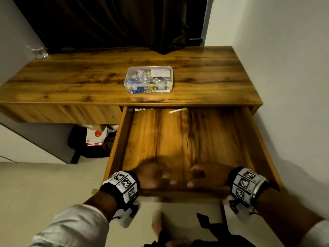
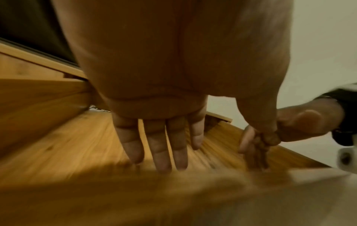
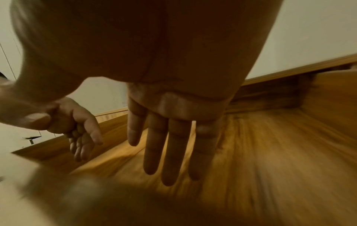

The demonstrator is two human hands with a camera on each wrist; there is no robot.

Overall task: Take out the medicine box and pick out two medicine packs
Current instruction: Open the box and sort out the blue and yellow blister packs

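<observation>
A clear plastic medicine box (image 1: 149, 79), lid on and full of blister packs, stands in the middle of the wooden desk top (image 1: 71, 81). Below it the desk drawer (image 1: 183, 143) is pulled far out. My left hand (image 1: 153, 176) and right hand (image 1: 204, 175) hover side by side just inside the drawer's front edge, far from the box. In the wrist views the left hand's fingers (image 2: 160, 146) and the right hand's fingers (image 3: 170, 149) point straight down over the drawer floor and hold nothing.
A pen (image 1: 178, 110) and some papers (image 1: 142, 109) lie at the drawer's back. A glass (image 1: 38, 51) stands at the desk's far left corner. A dark curtain (image 1: 106, 22) hangs behind. A bag with a white box (image 1: 94, 138) sits under the desk. A wall runs along the right.
</observation>
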